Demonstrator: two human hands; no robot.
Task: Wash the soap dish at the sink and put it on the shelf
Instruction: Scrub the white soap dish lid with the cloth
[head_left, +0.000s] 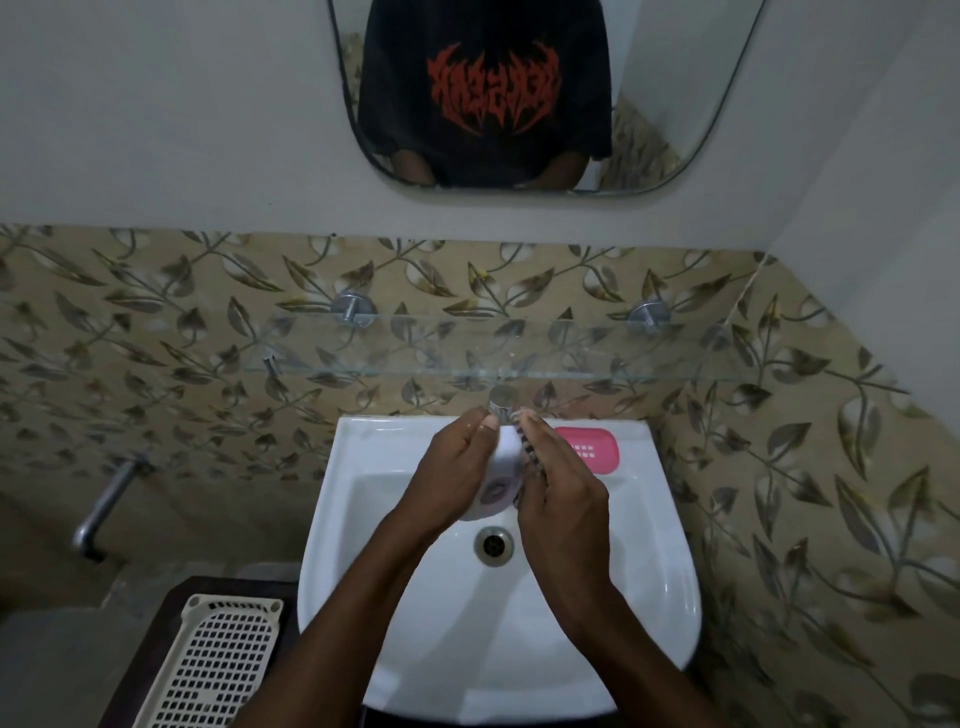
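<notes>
Over the white sink (649, 571), my left hand (452, 467) grips a white and lavender soap dish (501, 478) held on edge just below the tap (501, 397). My right hand (561, 499) presses a dark striped scrubber (531, 452) against the dish's right side. Most of the scrubber is hidden by my fingers. A pink slotted tray (597, 452) lies flat on the sink's back right rim. The glass shelf (467, 348) runs along the tiled wall just above the tap, with nothing on it.
The drain (493, 543) sits below my hands. A cream perforated basket (223, 665) rests on a dark surface left of the sink. A metal wall tap (104, 509) sticks out at the left. A mirror (675, 104) hangs above the shelf.
</notes>
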